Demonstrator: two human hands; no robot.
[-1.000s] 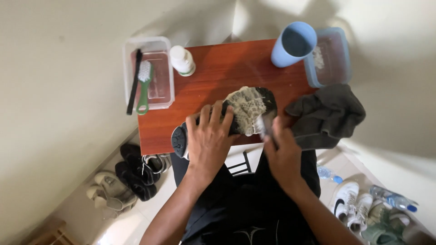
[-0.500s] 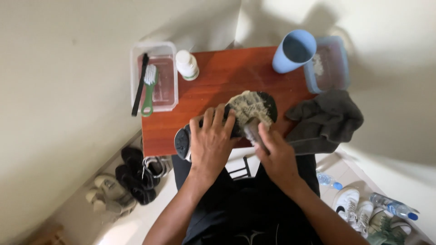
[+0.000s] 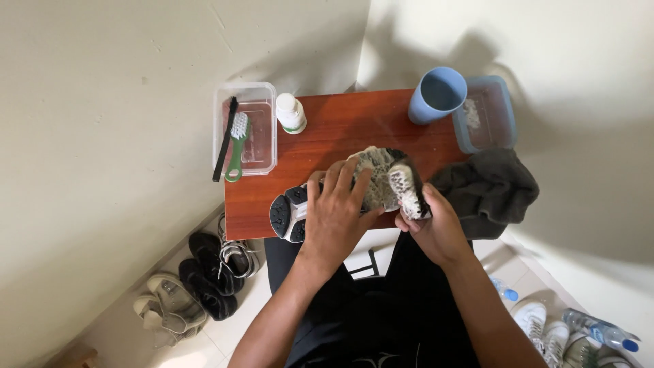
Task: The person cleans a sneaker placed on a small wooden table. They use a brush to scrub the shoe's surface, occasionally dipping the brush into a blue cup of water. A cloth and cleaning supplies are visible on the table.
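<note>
A sneaker lies sole-up on the small red-brown table, its sole muddy and foamy at the toe end. My left hand presses flat on the middle of the sole, holding the shoe down. My right hand grips a soapy scrubbing brush at the toe end of the sole. A dark grey cloth lies crumpled at the table's right edge, just behind my right hand.
A clear tub with a green brush and a black brush sits at the left. A white bottle, a blue cup and a blue-rimmed tub stand at the back. Shoes and water bottles lie on the floor.
My right hand slid from the toe's right side onto the sole and back to the toe end with the brush. My left hand stayed on the shoe.
</note>
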